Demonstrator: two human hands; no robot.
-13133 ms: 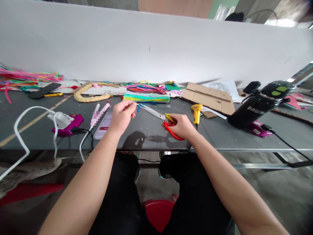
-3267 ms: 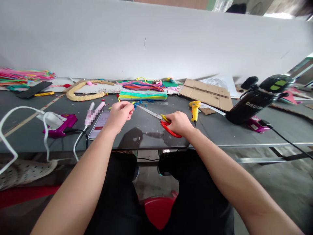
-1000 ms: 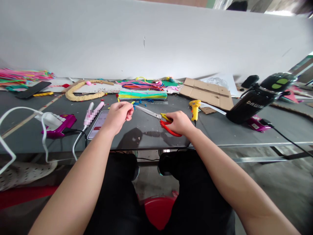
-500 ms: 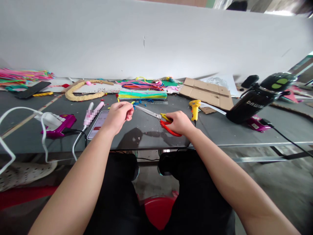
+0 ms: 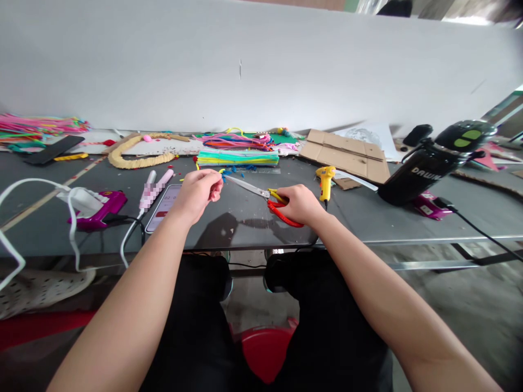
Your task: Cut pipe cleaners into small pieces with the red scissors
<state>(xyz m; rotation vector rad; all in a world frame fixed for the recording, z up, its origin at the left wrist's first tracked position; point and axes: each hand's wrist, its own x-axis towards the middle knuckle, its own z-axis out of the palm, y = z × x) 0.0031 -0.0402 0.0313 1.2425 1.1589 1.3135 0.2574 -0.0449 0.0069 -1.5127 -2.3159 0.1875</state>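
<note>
My right hand (image 5: 300,201) is wrapped round the handles of a pair of scissors (image 5: 250,187) with red and yellow grips. The blades look closed or nearly so and point left, their tips close to my left fingertips. My left hand (image 5: 200,190) is closed in a pinch above the table. A bit of blue shows by its fingertips, but I cannot tell whether it is held or lies behind. Small blue clippings (image 5: 242,170) lie just beyond the blades, in front of a bundle of green, yellow and blue pipe cleaners (image 5: 237,158).
A yellow glue gun (image 5: 326,182) stands right of my right hand, near flattened cardboard (image 5: 345,155) and a black bottle (image 5: 425,169). On the left are a phone (image 5: 163,207), a pink-handled corded tool (image 5: 157,188) and a purple power adapter (image 5: 100,209) with cables.
</note>
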